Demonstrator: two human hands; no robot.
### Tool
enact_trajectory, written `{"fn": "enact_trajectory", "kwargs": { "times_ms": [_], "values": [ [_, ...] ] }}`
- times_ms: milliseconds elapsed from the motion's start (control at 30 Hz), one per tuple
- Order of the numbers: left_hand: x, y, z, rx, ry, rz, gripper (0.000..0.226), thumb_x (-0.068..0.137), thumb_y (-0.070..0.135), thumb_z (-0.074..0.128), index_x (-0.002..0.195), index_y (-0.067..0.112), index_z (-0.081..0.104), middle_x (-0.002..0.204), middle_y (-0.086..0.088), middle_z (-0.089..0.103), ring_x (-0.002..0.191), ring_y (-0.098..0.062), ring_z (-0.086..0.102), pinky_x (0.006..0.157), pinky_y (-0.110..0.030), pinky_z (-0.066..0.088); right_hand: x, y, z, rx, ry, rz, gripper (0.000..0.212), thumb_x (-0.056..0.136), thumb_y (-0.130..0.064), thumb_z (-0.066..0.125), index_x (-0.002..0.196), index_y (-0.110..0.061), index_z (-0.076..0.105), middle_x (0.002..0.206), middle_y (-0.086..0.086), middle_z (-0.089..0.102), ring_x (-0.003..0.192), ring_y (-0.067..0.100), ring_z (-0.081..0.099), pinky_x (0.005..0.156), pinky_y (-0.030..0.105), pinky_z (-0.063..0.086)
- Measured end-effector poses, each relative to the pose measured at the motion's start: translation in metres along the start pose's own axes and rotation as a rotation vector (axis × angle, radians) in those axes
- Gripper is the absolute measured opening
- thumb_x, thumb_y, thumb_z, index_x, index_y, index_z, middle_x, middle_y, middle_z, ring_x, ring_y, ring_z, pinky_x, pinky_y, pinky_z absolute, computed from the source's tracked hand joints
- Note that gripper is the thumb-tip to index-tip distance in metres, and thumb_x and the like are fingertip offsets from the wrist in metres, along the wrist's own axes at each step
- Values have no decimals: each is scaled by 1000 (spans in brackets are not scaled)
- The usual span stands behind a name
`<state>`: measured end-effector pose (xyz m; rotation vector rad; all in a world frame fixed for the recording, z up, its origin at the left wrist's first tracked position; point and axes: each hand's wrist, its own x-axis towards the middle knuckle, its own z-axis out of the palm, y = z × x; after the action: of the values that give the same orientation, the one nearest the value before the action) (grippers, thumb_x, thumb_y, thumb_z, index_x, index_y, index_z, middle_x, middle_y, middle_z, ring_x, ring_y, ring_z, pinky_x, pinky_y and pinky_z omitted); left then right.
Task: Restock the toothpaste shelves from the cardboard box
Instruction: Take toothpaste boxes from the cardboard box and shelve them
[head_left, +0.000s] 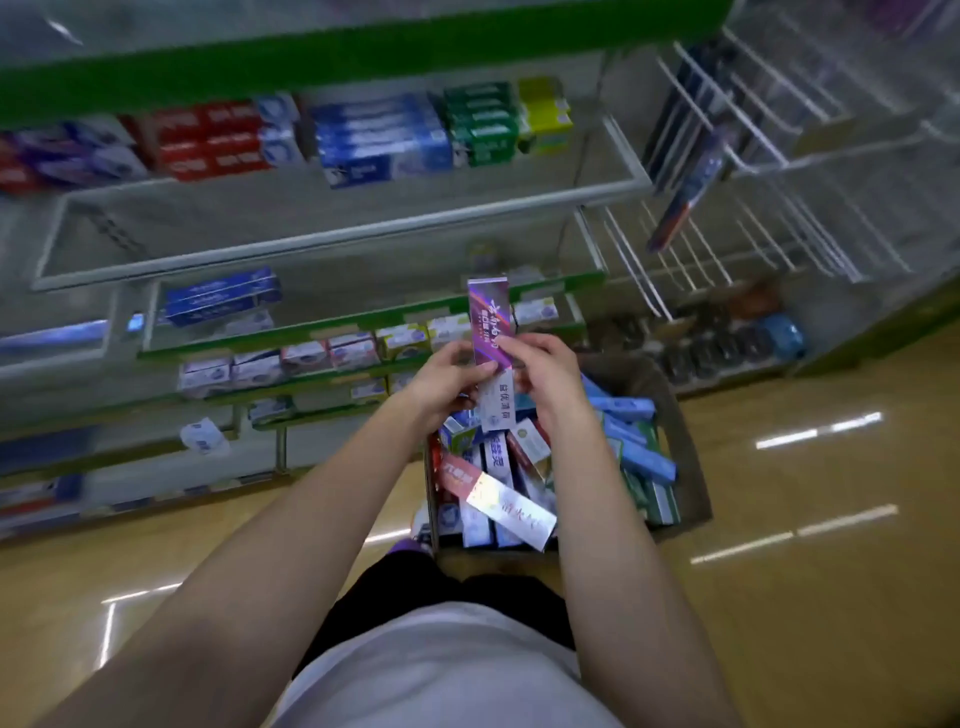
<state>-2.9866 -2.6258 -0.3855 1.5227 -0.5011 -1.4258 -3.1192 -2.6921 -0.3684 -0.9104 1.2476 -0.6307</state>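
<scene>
The shelving (332, 218) fills the wall ahead of the person, green-edged tiers stepping down toward the tan floor (810, 597). The top tier carries neat stacks of toothpaste cartons at its back: red ones (208, 137) to the left, blue ones (379, 137) in the middle, green ones (480, 122) beside those and a small yellow stack (545, 111) at the right end, with the front of that tier bare. Lower tiers hold a blue stack (223, 296) and rows of pale cartons (306, 358). To the right stands a white wire rack (769, 171) with a dark packet (685, 192) hanging on it. On the floor just before the person's feet sits the cardboard box (675, 441), open and heaped with toothpaste cartons lying every way, light blue ones (631, 431) along its right side and a shiny white carton (511, 512) slanting across the near end. Above the box both bare arms reach forward, and the two hands meet round a purple toothpaste carton (488, 325) held upright, its top clear of the fingers and its pale lower end showing beneath them. The left hand (447, 379) grips it from the left with the thumb across the front; the right hand (545, 364) pinches its right edge with curled fingers.
</scene>
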Motion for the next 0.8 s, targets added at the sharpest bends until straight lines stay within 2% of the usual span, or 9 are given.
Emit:
{"fn": "enact_trajectory", "kwargs": {
  "times_ms": [67, 133, 200, 267, 333, 467, 600, 667, 800],
  "values": [
    [-15, 16, -2, -135, 81, 40, 18, 95, 16, 68, 105, 18, 53, 76, -3, 66, 50, -11, 51, 52, -27, 36, -7, -8, 8, -97, -9, -26, 40, 81, -25, 84, 110, -5, 67, 96, 9, 73, 70, 15, 65, 63, 31, 54],
    [-30, 35, -6, -260, 147, 88, 18, 97, 17, 65, 107, 14, 50, 64, -2, 65, 43, -9, 46, 52, -27, 35, -15, -14, 17, -161, 20, -33, 43, 77, -35, 86, 105, -8, 69, 98, 7, 74, 83, 21, 69, 77, 39, 58],
    [-43, 54, -14, -352, 182, 144, 15, 98, 14, 63, 106, 13, 50, 66, -2, 65, 42, -9, 46, 49, -25, 36, -27, -22, 29, -189, 26, -58, 44, 76, -40, 85, 103, -10, 68, 95, 6, 72, 74, 20, 62, 69, 38, 51],
    [-55, 71, -23, -425, 186, 195, 15, 98, 14, 62, 109, 13, 51, 72, -4, 63, 45, -10, 51, 47, -23, 40, -40, -31, 43, -172, 12, -92, 43, 81, -40, 81, 111, -16, 61, 102, 8, 69, 67, 17, 53, 62, 33, 43],
    [-69, 83, -33, -474, 154, 232, 16, 98, 15, 61, 112, 14, 52, 72, -4, 63, 48, -11, 54, 48, -24, 43, -56, -42, 57, -92, -10, -134, 43, 88, -34, 77, 121, -16, 55, 107, 8, 68, 64, 14, 54, 55, 26, 42],
    [-99, 101, -56, -495, 63, 276, 11, 98, 13, 61, 107, 17, 57, 72, -1, 68, 54, -14, 56, 50, -26, 47, -85, -60, 86, 62, 9, -279, 43, 93, -24, 74, 130, -11, 55, 116, 4, 69, 80, 13, 63, 66, 26, 49],
    [-134, 114, -94, -576, 44, 300, 10, 92, 4, 65, 100, 10, 63, 75, -3, 71, 60, -15, 61, 60, -27, 54, -119, -72, 117, 227, 40, -368, 39, 92, -18, 75, 127, -19, 57, 120, -2, 68, 93, 14, 64, 71, 23, 52],
    [-151, 119, -120, -644, 104, 357, 21, 90, -4, 64, 107, 8, 61, 87, -8, 71, 72, -18, 65, 65, -26, 56, -137, -74, 135, 283, 55, -388, 40, 92, -17, 74, 128, -21, 57, 120, -3, 67, 94, 13, 64, 70, 21, 52],
    [-177, 121, -181, -616, 244, 469, 64, 88, -14, 63, 138, 16, 38, 121, -15, 60, 90, -23, 67, 72, -29, 58, -163, -75, 181, 296, 61, -418, 38, 92, -13, 74, 124, -19, 55, 121, 2, 66, 93, 17, 63, 70, 25, 51]
  ]
}}
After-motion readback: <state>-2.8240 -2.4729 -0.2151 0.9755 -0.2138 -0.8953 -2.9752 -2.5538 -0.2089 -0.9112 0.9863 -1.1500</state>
